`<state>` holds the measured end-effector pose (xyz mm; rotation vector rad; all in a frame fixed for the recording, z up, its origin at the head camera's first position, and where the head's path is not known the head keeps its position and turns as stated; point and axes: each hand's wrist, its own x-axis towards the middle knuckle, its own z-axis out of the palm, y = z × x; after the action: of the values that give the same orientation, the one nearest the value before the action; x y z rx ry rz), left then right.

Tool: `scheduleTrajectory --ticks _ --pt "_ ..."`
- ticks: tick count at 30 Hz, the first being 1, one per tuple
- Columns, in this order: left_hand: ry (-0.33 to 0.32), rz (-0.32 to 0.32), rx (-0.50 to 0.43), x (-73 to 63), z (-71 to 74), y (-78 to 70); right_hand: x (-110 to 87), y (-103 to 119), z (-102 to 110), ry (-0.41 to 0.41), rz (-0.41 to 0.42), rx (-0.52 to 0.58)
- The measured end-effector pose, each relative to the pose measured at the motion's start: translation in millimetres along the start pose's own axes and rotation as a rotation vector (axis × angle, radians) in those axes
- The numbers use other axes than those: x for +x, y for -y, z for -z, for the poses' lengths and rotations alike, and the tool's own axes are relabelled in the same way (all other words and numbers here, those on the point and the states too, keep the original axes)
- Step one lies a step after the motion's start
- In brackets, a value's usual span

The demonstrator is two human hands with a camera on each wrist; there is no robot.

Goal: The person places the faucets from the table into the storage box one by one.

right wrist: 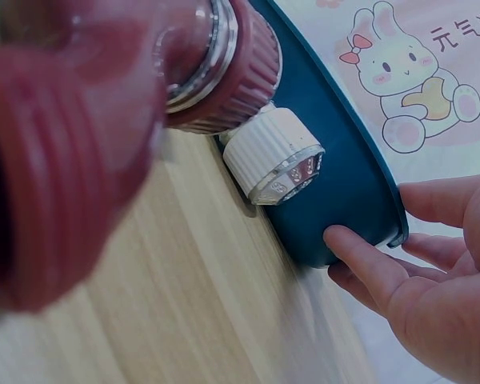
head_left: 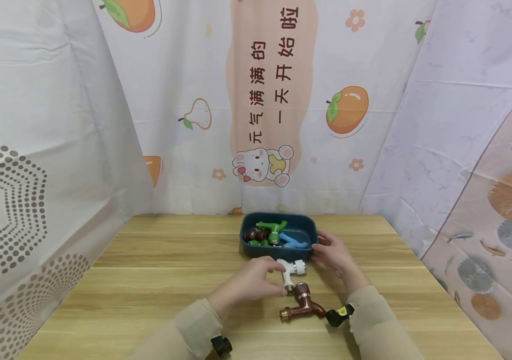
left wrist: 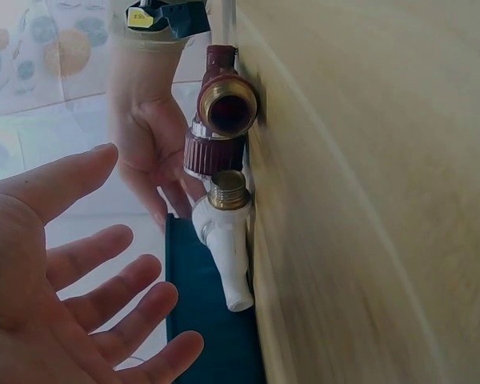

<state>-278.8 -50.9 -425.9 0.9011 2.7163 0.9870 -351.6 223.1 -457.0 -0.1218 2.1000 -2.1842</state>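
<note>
A white faucet point(head_left: 287, 276) with a ribbed knob lies on the table in front of a dark blue plastic bin point(head_left: 265, 252). My left hand point(head_left: 256, 281) hovers beside it with fingers spread; in the left wrist view the palm point(left wrist: 32, 296) holds nothing. At the bin's right end my right hand point(head_left: 334, 256) grips the corner, thumb on the front wall and fingers round the end, as the right wrist view shows. Nearer to me lies a maroon faucet point(head_left: 306, 307) with a brass threaded end, between my forearms.
Inside the bin are green faucets point(head_left: 275, 227), a maroon one point(head_left: 255, 234) and a light blue one point(head_left: 293, 242). The wooden table point(head_left: 157, 280) reaches to a printed curtain point(head_left: 184, 165) behind the bin. Curtains also hang on both sides.
</note>
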Motion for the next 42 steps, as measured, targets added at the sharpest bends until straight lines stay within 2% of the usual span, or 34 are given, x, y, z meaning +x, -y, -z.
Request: scheduleTrajectory --ticks 10,17,27,42 --pt "0.026 -0.015 0.051 0.6 -6.0 -0.8 0.2 1.1 -0.4 -0.004 0.007 0.005" --pt "0.038 -0.058 0.054 -0.5 -10.4 -1.9 0.7 0.1 -0.6 0.002 0.010 0.009" --pt "0.138 -0.043 0.028 0.6 -17.2 0.6 -0.2 1.4 0.2 -0.001 -0.004 0.016" --pt "0.178 -0.063 0.067 3.0 -26.5 -2.8 -1.5 1.0 1.5 0.004 0.009 0.000"
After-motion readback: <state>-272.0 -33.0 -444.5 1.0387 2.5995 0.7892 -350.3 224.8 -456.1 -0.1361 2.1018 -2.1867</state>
